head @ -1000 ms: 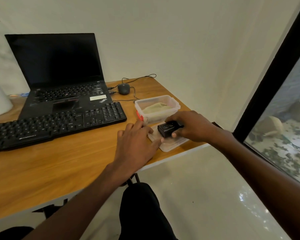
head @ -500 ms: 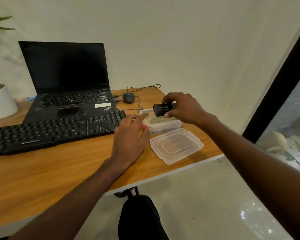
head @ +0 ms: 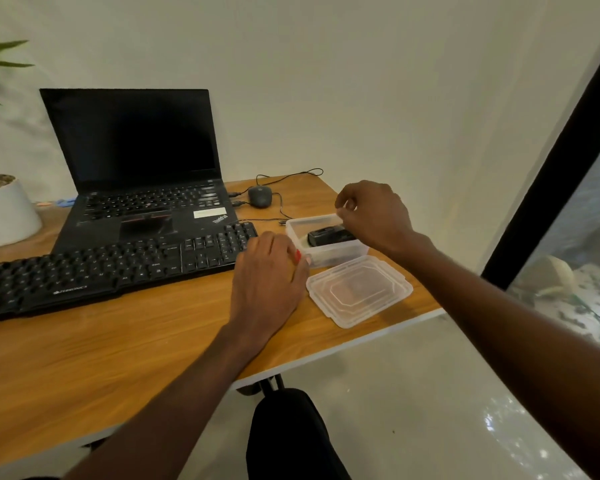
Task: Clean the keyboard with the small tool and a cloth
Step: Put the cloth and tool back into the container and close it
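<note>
Left hand (head: pixel 267 278) lies flat on the bench (head: pixel 118 341), fingers (head: pixel 257 245) relaxed and together, tips at the right end of the external keyboard (head: pixel 111 265) and against the clear container (head: pixel 329 252). Right hand (head: pixel 374 216) hovers over the container's far edge, fingers (head: pixel 343 202) curled; cannot tell if they pinch anything. Small black tool (head: pixel 329 235) lies inside the container, just below the right fingers, not touching them. Container lid (head: pixel 359 291) sits upturned on the bench, right of the left hand. Laptop (head: pixel 136 168) stands open behind the keyboard, mouse (head: pixel 260 196) beyond the left fingers.
</note>
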Motion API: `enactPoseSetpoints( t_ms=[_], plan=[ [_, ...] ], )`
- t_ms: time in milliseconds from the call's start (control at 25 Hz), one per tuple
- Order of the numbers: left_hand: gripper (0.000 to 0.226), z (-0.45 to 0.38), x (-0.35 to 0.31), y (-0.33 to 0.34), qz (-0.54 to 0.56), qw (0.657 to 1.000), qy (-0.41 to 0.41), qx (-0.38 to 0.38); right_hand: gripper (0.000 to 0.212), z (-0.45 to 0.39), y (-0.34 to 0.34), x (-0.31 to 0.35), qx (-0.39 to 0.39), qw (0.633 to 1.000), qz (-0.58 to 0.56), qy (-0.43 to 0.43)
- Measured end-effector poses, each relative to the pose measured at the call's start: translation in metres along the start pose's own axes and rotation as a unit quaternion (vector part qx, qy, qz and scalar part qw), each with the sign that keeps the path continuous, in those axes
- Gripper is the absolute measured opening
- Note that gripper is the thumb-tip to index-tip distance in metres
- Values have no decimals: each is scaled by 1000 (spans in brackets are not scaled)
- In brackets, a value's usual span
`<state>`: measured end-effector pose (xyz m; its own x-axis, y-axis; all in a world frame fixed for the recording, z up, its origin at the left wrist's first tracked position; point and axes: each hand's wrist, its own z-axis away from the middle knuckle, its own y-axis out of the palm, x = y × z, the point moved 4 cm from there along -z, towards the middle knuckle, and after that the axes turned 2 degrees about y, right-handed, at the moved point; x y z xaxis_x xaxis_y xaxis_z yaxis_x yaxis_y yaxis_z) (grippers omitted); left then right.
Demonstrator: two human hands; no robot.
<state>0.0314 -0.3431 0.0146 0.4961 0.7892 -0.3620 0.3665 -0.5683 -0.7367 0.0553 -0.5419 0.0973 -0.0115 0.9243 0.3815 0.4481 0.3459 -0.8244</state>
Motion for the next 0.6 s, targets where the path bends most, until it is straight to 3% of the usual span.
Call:
enactPoseSetpoints(
  t_ms=[80, 120, 240, 360, 480, 600],
  plan=[
    [37, 5, -4, -6, -29, 999, 11, -18, 16, 34, -19, -8, -81, 996, -35, 21],
    [42, 9, -7, -9, -30, 1000, 8, -6, 15, 49, -22, -18, -86, 995, -23, 41],
    [51, 22, -27, -9, -86, 994, -19, 67, 19, 74, -13, -52, 26, 989, 92, 112],
    [42, 33, -49, -5, -120, 985, -70, 107, 30, 87, -1, -68, 122, 975, 104, 151],
    [27, 39, -51, -4, -38, 982, -149, 111, 6, 91, -11, -75, 90, 978, 65, 176],
    [15, 47, -53, -14, 126, 967, -215, 54, 21, 93, -29, -88, 37, 973, -53, 221]
  ],
)
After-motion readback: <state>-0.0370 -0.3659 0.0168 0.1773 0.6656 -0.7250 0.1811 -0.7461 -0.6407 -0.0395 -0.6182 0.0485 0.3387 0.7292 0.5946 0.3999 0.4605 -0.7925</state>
